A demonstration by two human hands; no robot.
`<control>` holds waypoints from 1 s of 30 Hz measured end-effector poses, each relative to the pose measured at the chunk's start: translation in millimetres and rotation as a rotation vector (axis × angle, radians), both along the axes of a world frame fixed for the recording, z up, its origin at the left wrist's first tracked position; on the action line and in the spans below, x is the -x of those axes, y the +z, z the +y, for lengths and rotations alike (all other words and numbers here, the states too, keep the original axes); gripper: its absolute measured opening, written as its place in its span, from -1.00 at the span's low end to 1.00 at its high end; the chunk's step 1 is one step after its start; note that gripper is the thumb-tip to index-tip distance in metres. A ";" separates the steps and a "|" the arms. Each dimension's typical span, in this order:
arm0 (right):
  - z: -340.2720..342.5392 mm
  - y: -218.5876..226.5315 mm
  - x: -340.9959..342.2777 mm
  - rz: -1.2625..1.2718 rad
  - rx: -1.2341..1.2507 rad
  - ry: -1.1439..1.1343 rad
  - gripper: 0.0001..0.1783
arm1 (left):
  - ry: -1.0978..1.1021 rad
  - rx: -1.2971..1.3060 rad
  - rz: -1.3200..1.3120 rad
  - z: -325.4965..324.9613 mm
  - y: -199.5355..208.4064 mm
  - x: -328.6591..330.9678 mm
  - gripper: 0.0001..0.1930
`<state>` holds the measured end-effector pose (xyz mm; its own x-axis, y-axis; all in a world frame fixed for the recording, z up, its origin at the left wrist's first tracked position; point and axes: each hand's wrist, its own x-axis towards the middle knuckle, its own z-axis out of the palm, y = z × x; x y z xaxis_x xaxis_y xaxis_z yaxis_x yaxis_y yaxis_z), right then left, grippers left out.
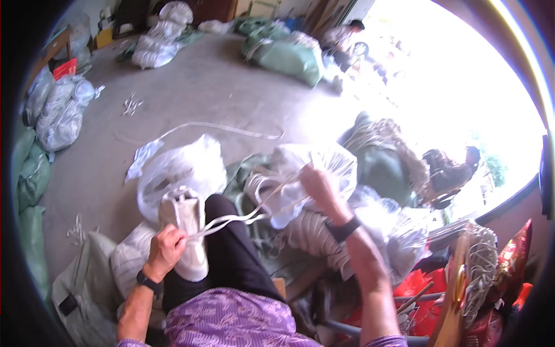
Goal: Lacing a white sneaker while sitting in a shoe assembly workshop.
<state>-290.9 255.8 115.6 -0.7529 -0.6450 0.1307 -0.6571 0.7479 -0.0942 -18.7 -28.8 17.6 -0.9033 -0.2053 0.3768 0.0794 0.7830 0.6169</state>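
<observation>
A cream-white shoe (196, 260) rests on my lap over my left thigh, its toe toward me. My left hand (166, 248) is closed at the shoe's left side, its fingertips by the spot where the white shoelaces (231, 218) leave the shoe. Whether those fingers also pinch the laces, I cannot tell. The laces stretch up and right to my right hand (317, 182), which is closed on their far ends, away from the shoe. Behind that hand lies a clear plastic bag (289, 159) with white material inside.
A white plastic bag (191, 168) lies beyond the shoe. Green sacks (289, 61) and wrapped white bundles (156, 46) sit farther off. To my right, bunched cords (483, 269) hang beside a wooden piece (454, 295). People (344, 37) sit near the bright opening.
</observation>
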 end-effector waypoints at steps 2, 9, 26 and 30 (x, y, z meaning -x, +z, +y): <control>-32.3 -43.8 -5.3 0.019 0.191 0.098 -0.85 | 0.067 0.127 -0.001 -4.5 -6.8 -10.2 -0.97; -66.0 -69.1 -59.8 -0.281 0.237 0.191 -0.87 | -0.046 -0.212 -0.046 -9.2 -6.2 -14.7 -0.93; -69.4 -94.5 -83.6 -0.393 0.247 0.239 -0.90 | 0.171 -0.129 0.117 7.1 -6.6 -11.7 -0.87; -67.9 -96.5 -82.7 -0.406 0.236 0.237 -0.89 | 0.048 -0.258 0.076 4.2 -2.0 -9.6 -0.86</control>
